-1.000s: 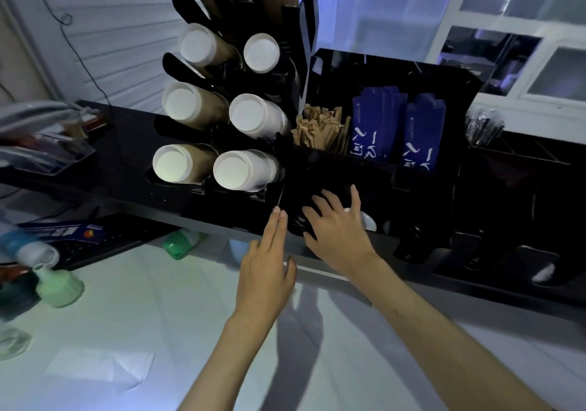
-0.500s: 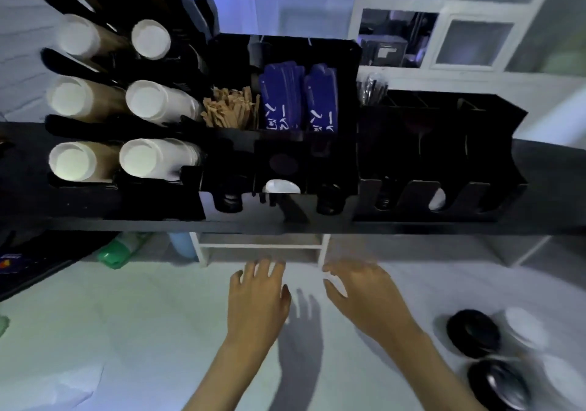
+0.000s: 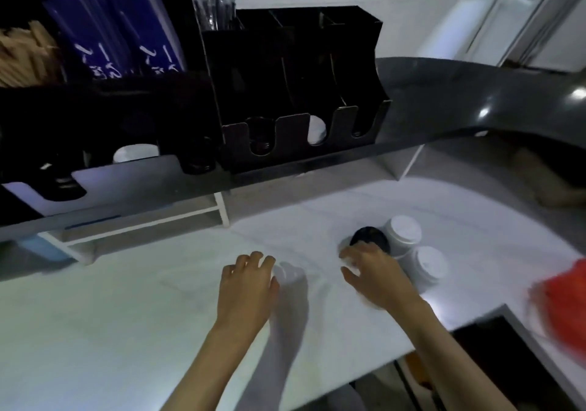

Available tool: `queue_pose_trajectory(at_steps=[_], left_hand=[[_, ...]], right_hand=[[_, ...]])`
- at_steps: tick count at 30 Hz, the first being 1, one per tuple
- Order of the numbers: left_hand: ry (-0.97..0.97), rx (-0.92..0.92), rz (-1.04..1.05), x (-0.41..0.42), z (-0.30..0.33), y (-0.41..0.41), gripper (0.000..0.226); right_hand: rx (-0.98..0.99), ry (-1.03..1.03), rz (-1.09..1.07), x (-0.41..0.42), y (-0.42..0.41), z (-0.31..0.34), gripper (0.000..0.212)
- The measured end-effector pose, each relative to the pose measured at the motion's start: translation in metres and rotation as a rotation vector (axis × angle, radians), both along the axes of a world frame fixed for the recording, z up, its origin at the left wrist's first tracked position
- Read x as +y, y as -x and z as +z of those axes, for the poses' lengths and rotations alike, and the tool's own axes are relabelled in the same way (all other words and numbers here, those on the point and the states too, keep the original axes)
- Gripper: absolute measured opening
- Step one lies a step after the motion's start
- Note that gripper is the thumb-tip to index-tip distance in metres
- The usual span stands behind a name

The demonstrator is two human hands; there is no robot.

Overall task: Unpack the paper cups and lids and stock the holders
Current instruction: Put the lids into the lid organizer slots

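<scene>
- The white counter (image 3: 126,299) carries lid stacks.
- Right hand (image 3: 375,275) reaches the black lids (image 3: 369,238), grip apart; left hand (image 3: 249,283) relaxed, empty.
- A hasty grab could topple the neighbouring white lids (image 3: 404,229).

Black lid stack (image 3: 369,238) stands on white table (image 3: 126,315), partly hidden by a hand. Two white lid stacks: one (image 3: 403,231) touching black stack's right side, one (image 3: 428,264) just nearer than it. Black lid holder (image 3: 295,137) on shelf beyond the black stack; middle slot shows a white lid (image 3: 316,130).

Both forearms bare, no sleeves; left grip (image 3: 245,287), right grip (image 3: 377,279) ungloved.
</scene>
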State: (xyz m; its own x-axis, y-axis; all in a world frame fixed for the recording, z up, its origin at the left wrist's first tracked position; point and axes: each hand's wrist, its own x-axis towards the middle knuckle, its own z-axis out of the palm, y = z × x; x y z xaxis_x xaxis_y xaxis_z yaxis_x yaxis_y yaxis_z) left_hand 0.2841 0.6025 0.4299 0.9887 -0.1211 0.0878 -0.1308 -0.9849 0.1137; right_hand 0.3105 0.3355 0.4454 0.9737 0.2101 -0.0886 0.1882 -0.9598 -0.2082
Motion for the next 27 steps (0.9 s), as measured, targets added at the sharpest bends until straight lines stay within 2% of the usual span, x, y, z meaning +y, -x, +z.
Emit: queue_pose_trajectory(at_steps=[4,8,10,14,17,20,22,27], left_hand=[[0.008,-0.016,-0.007,-0.034,-0.008,-0.007,0.032],[0.028,-0.021,0.015,-0.068,-0.013,-0.009,0.032],[0.054,-0.019,0.03,-0.083,-0.016,-0.008,0.031],[0.083,-0.018,0.077,-0.104,-0.018,-0.007,0.03],[0.098,0.005,0.112,-0.115,-0.017,-0.005,0.031],[0.19,0.037,0.154,-0.121,-0.014,-0.004,0.032],[0.357,0.091,0.181,-0.126,-0.008,-0.006,0.042],[0.974,0.226,0.196,-0.149,0.029,-0.024,0.09]], right_hand=[[-0.004,0.02,-0.046,-0.045,-0.033,-0.025,0.053],[0.17,0.02,-0.074,-0.064,-0.066,-0.045,0.075],[0.213,0.06,-0.061,-0.069,-0.078,-0.054,0.076],[0.298,-0.001,-0.095,-0.07,-0.09,-0.072,0.077],[0.275,0.063,-0.066,-0.068,-0.094,-0.079,0.077],[0.271,0.032,-0.021,-0.071,-0.1,-0.077,0.076],[0.307,-0.127,-0.006,-0.074,-0.105,-0.066,0.076],[0.478,-0.913,0.018,-0.08,-0.107,-0.005,0.063]])
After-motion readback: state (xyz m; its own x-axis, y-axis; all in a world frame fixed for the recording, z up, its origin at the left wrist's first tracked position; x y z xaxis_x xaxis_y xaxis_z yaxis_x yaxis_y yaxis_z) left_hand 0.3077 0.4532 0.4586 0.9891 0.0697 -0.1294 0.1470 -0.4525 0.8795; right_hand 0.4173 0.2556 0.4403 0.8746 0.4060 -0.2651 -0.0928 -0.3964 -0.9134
